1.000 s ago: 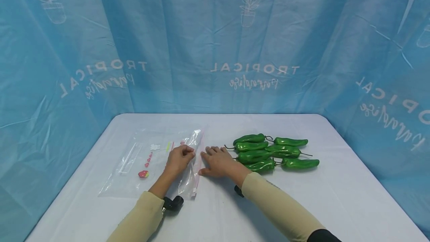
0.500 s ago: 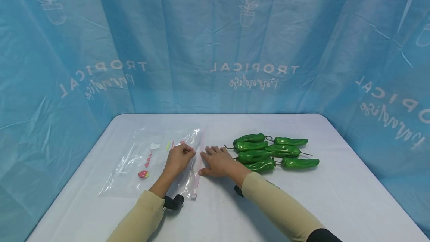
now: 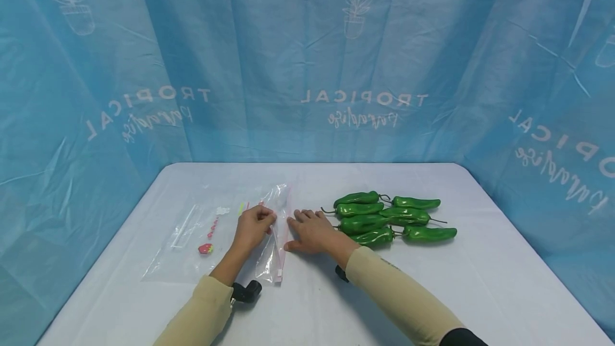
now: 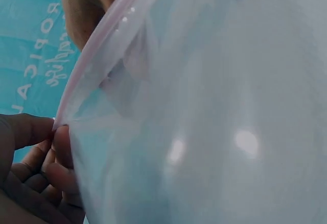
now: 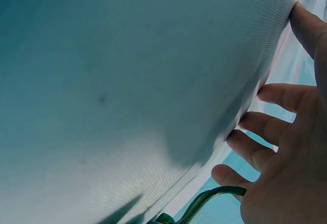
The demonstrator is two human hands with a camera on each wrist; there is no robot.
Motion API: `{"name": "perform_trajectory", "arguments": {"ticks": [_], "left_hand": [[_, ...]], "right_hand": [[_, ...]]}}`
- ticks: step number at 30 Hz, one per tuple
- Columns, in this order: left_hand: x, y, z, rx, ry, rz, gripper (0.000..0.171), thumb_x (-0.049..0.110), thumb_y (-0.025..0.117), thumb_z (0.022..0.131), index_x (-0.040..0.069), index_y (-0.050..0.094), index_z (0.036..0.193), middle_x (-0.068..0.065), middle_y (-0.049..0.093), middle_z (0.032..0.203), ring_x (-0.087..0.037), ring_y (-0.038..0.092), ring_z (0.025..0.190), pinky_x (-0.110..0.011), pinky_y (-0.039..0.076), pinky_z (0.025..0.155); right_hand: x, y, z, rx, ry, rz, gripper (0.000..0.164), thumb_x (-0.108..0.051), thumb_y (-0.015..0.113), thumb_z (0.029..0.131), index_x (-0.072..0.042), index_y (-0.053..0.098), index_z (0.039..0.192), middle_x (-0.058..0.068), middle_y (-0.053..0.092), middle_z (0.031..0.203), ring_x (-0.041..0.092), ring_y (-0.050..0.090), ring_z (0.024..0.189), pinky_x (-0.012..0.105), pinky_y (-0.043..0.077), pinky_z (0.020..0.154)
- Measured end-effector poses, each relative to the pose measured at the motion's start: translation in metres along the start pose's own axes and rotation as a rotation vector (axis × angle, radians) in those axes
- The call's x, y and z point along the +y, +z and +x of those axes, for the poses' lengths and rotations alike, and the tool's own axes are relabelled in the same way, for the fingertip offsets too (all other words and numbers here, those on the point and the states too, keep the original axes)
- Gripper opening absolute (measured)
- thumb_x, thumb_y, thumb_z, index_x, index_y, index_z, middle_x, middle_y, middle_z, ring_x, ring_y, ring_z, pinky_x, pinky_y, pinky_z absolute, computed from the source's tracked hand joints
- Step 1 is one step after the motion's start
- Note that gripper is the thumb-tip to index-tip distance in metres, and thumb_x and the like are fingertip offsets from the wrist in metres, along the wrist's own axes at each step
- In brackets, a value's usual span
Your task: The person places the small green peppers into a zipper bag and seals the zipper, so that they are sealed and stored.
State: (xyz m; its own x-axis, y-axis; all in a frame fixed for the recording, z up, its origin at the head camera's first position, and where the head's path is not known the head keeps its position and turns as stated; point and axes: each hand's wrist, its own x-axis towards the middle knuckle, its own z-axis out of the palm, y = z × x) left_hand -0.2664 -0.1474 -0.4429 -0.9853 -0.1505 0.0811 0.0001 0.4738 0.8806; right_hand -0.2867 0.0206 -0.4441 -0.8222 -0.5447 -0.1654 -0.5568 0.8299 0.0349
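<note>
A clear zip-top plastic bag (image 3: 266, 268) with small strawberry prints and a pink zip edge lies flat on the left of the table, its mouth facing right. My left hand (image 3: 252, 227) pinches the bag's upper layer near the mouth between thumb and fingertips. The left wrist view shows that left hand (image 4: 33, 168) at the pink edge, the film raised from the table. My right hand (image 3: 311, 233) rests its spread fingertips on the bag's pink border. In the right wrist view, the right hand (image 5: 278, 137) touches the surface with fingers apart; a green stem (image 5: 209, 197) passes beside it.
Several green peppers (image 3: 361, 223) lie in a loose group just right of the right hand, the nearest partly behind its wrist. Black cameras (image 3: 247, 291) sit on the wrists. A white cloth covers the table (image 3: 326, 314); blue printed curtains (image 3: 269, 68) surround it.
My left hand has shifted slightly left, drawing the bag's upper layer with it. The right hand and the peppers have stayed in place.
</note>
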Motion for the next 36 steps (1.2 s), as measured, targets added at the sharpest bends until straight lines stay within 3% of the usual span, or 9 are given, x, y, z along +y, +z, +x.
{"name": "perform_trajectory", "arguments": {"ticks": [7, 14, 18, 27, 36], "left_hand": [[0.000, -0.002, 0.002, -0.012, -0.033, -0.068, 0.021, 0.010, 0.061, 0.088, 0.001, 0.065, 0.106, -0.013, 0.067, 0.087, -0.010, 0.057, 0.059, -0.019, 0.042, 0.049], [-0.001, 0.002, 0.001, 0.077, -0.003, -0.116, 0.019, 0.013, 0.060, 0.089, 0.000, 0.066, 0.102, -0.013, 0.065, 0.082, -0.009, 0.052, 0.057, -0.018, 0.044, 0.051], [-0.002, 0.002, -0.001, 0.074, 0.012, -0.155, 0.018, 0.015, 0.060, 0.091, 0.001, 0.066, 0.099, -0.013, 0.064, 0.080, -0.007, 0.051, 0.056, -0.018, 0.043, 0.050], [-0.003, -0.006, -0.002, -0.071, 0.005, -0.231, 0.025, 0.016, 0.065, 0.089, 0.000, 0.061, 0.107, 0.000, 0.057, 0.078, -0.006, 0.048, 0.058, -0.018, 0.041, 0.048], [-0.003, -0.015, -0.001, -0.216, 0.019, -0.256, 0.036, 0.007, 0.064, 0.087, -0.004, 0.052, 0.118, -0.001, 0.052, 0.085, -0.006, 0.046, 0.060, -0.019, 0.042, 0.051]], "right_hand": [[0.000, -0.002, 0.000, -0.011, 0.001, 0.000, 0.076, -0.067, 0.046, 0.086, -0.023, 0.033, 0.147, 0.003, 0.030, 0.155, 0.024, 0.028, 0.143, 0.050, 0.026, 0.115], [0.000, -0.001, -0.001, -0.013, -0.002, 0.010, 0.076, -0.067, 0.046, 0.087, -0.023, 0.032, 0.147, 0.004, 0.029, 0.155, 0.025, 0.028, 0.143, 0.050, 0.026, 0.115], [0.000, -0.001, -0.001, -0.012, -0.001, 0.016, 0.076, -0.067, 0.046, 0.086, -0.023, 0.032, 0.147, 0.004, 0.029, 0.155, 0.026, 0.028, 0.143, 0.050, 0.026, 0.115], [0.000, 0.000, 0.000, -0.008, 0.000, 0.020, 0.076, -0.067, 0.046, 0.086, -0.023, 0.032, 0.147, 0.004, 0.030, 0.155, 0.025, 0.028, 0.143, 0.051, 0.026, 0.115], [0.000, 0.001, 0.001, -0.013, 0.005, 0.021, 0.076, -0.067, 0.047, 0.086, -0.023, 0.032, 0.147, 0.003, 0.030, 0.155, 0.025, 0.027, 0.143, 0.051, 0.026, 0.115]]}}
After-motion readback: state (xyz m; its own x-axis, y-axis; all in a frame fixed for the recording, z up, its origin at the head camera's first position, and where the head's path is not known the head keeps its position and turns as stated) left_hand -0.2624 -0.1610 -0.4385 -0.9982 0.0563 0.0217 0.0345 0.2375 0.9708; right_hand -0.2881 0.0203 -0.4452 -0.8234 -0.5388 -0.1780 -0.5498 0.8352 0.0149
